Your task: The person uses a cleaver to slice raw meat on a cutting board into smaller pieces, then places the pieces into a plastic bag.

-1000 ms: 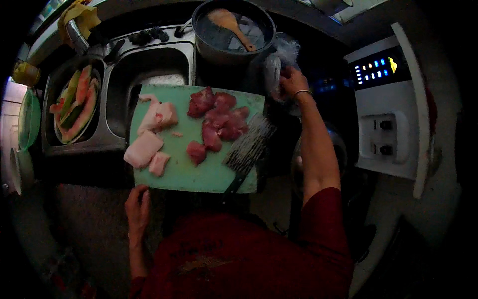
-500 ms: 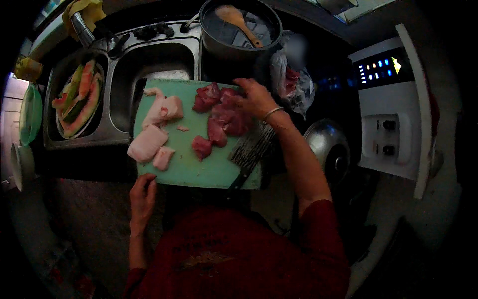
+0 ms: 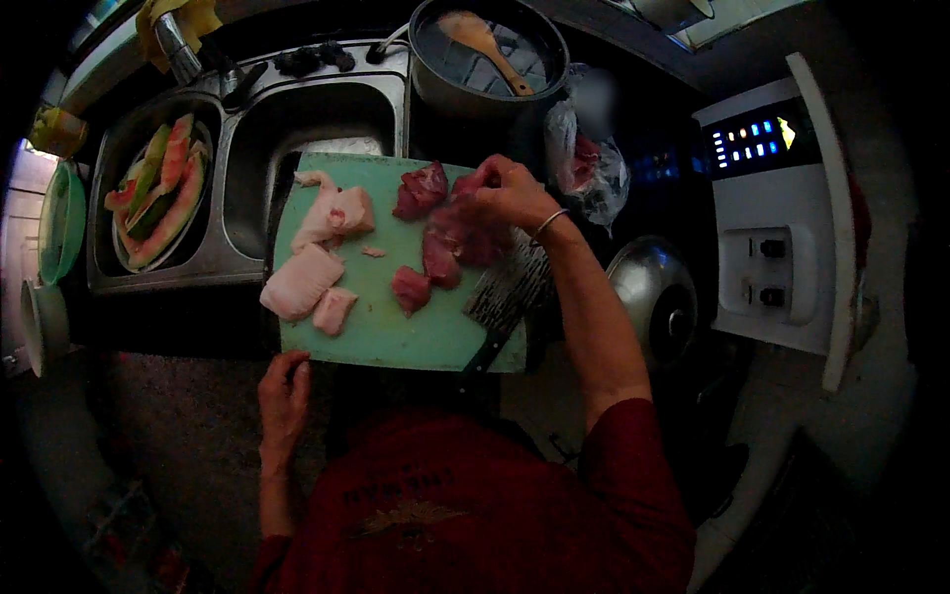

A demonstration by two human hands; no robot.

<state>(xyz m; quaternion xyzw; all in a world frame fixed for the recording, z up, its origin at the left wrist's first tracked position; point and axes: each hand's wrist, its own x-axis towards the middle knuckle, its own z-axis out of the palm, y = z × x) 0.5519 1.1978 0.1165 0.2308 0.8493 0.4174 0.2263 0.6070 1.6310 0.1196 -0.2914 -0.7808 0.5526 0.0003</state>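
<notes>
My right hand (image 3: 515,203) pinches a piece of red meat (image 3: 469,186) at the far right of the green cutting board (image 3: 381,327). Under it, part of the red meat pile (image 3: 450,238) is blurred. Two smaller red chunks lie beside the pile, one behind on the left, one nearer me. Pale, fatty skin-on meat (image 3: 302,282) in several pieces covers the board's left side. Below the near left corner, my left hand (image 3: 284,391) is loosely bent and open, with nothing visible in it. A cleaver (image 3: 505,292) lies on the board's right, black handle over the near edge.
Behind the board is a double sink (image 3: 307,104), its left basin holding a plate of watermelon rinds (image 3: 163,223). A pot (image 3: 485,99) with a wooden spatula (image 3: 480,45) stands at the back. A plastic bag of meat (image 3: 589,163) and a metal lid (image 3: 653,297) are at right.
My right hand's fingers have closed from a spread reach into a pinch on the red meat. The whole view has shifted slightly; my left hand stays by the board's corner.
</notes>
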